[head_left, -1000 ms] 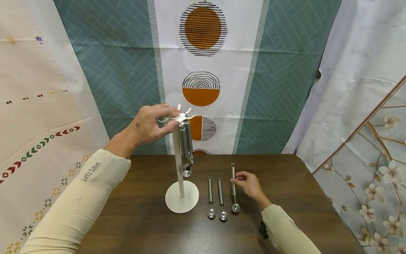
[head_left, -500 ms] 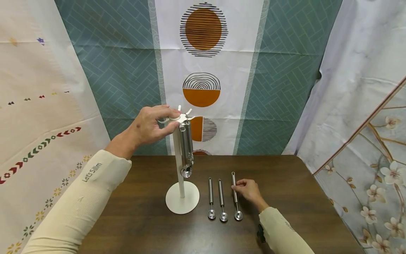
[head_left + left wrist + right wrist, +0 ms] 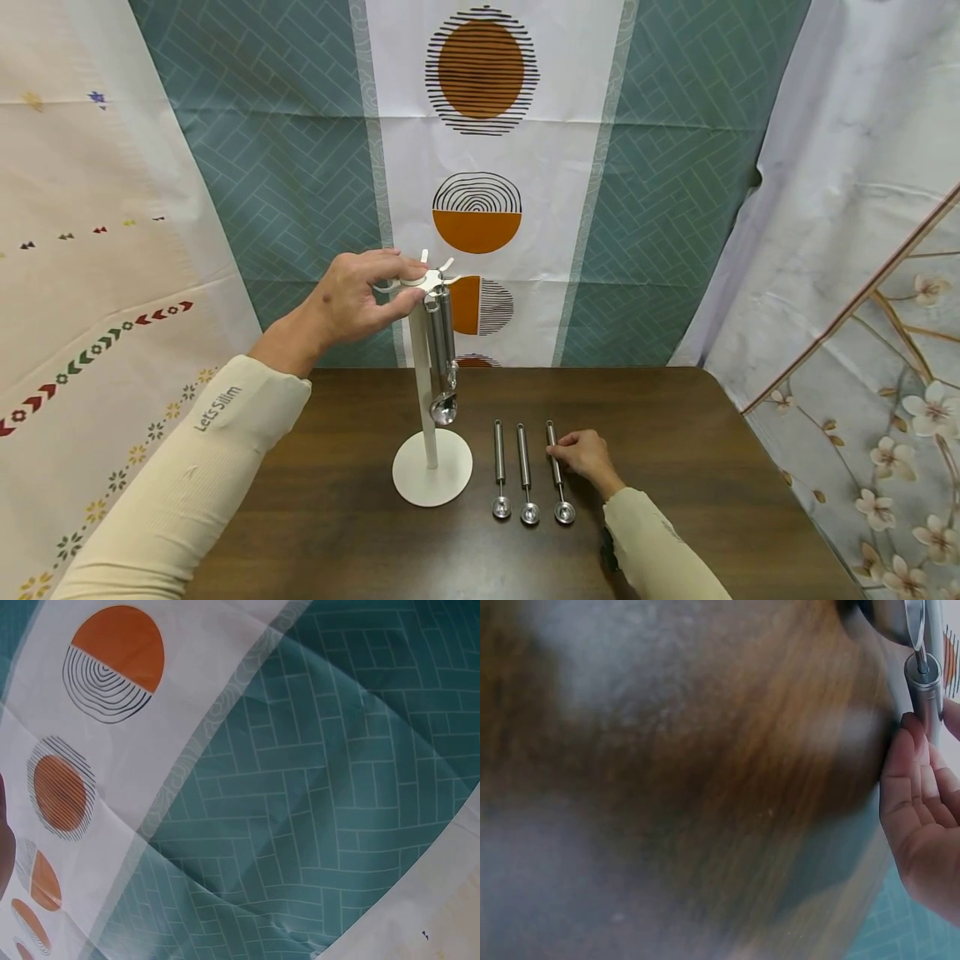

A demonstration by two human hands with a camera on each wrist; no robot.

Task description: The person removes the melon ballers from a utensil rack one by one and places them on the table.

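Note:
My left hand (image 3: 352,292) grips the top of a white stand (image 3: 421,350), thumb and fingers at its ring of hooks. Steel spoons (image 3: 439,333) with small round bowls hang from the hooks on the right. My right hand (image 3: 591,457) pinches the handle of another steel spoon (image 3: 555,467), bowl toward me, at the right end of a row. Beside it on the table lie two similar spoons, a middle spoon (image 3: 525,467) and a left spoon (image 3: 500,462). In the right wrist view, fingertips (image 3: 911,731) hold the handle below the bowl.
The stand's round white base (image 3: 432,492) rests on a dark brown wooden table (image 3: 322,500). A patterned cloth (image 3: 300,125) hangs behind the table, with floral drapes (image 3: 862,375) to the right and a cream cloth (image 3: 112,292) to the left.
My right hand has brought its spoon toward me, level with the two others in the row. My left hand stays on the stand's top.

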